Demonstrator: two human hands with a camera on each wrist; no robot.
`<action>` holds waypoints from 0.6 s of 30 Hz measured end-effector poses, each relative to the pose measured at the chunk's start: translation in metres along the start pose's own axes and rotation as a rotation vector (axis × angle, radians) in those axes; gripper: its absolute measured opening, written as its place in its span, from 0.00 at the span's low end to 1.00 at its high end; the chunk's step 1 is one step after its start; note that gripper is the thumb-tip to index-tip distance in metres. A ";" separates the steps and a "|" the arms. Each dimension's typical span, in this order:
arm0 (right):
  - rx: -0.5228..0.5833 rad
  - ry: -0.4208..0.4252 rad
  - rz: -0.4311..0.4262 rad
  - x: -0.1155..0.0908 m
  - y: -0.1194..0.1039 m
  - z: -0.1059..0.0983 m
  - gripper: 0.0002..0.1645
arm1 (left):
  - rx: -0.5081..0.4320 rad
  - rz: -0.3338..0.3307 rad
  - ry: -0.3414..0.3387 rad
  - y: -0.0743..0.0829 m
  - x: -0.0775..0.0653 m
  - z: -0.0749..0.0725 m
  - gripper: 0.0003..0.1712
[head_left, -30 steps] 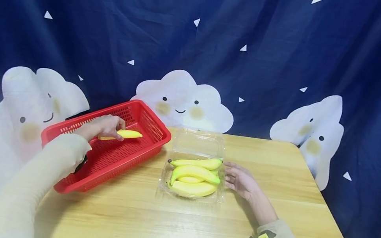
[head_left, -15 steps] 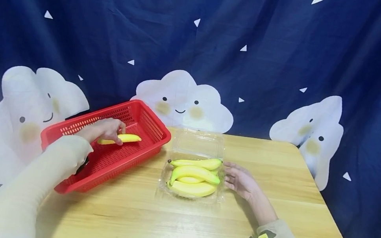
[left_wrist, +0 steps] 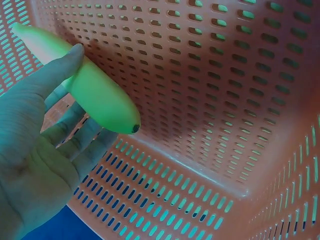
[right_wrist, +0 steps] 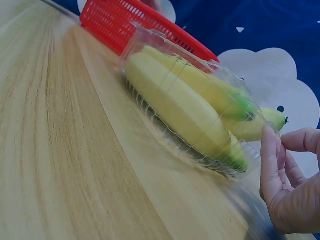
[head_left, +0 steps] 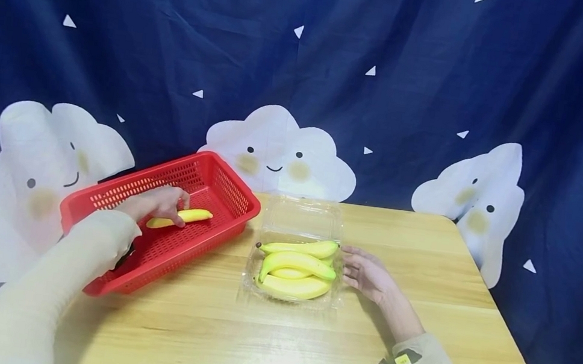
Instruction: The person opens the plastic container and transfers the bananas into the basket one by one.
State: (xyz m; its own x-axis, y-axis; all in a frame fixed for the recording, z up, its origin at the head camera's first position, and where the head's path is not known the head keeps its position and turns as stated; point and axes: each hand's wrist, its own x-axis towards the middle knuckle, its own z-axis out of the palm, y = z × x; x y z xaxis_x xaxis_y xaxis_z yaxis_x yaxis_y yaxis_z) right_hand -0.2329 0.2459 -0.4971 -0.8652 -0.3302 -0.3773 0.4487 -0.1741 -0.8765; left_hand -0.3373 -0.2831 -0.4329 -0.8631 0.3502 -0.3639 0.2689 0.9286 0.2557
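In the head view my left hand (head_left: 166, 203) is inside a red slotted basket (head_left: 194, 261) at the left of the table. It holds a yellow banana (head_left: 196, 215). The left wrist view shows the thumb across the banana (left_wrist: 102, 95) and the fingers beneath it. A clear plastic box (head_left: 302, 215) with its lid folded back stands mid-table. Several bananas (head_left: 298, 263) lie in it, one across the others. At the box's right edge is my right hand (head_left: 370, 275). In the right wrist view its thumb and a finger pinch the clear rim near a corner.
The wooden table (head_left: 368, 361) runs forward to a dark blue curtain (head_left: 422, 52) printed with clouds and triangles. The basket stands slantwise to the left of the box, with a narrow gap between them.
My left hand and the banana have shifted slightly left and toward me inside the basket, with more of the banana visible. My right hand keeps its place at the box's edge.
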 end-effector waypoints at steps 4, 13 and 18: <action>0.005 0.000 0.000 0.001 0.000 0.000 0.17 | -0.001 0.002 0.012 0.000 0.001 -0.002 0.23; 0.018 0.003 0.000 0.001 -0.001 0.000 0.15 | -0.014 0.017 0.086 0.000 0.000 -0.008 0.27; 0.019 -0.001 0.004 0.001 -0.001 0.000 0.18 | -0.019 0.000 0.107 0.007 -0.002 -0.018 0.29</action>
State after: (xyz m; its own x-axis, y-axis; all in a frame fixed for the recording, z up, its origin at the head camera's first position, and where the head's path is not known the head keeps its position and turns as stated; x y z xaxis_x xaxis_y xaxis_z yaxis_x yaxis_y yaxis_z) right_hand -0.2341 0.2462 -0.4967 -0.8631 -0.3316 -0.3808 0.4566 -0.1903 -0.8691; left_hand -0.3417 -0.2797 -0.4141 -0.9038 0.3346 -0.2667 0.2622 0.9257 0.2728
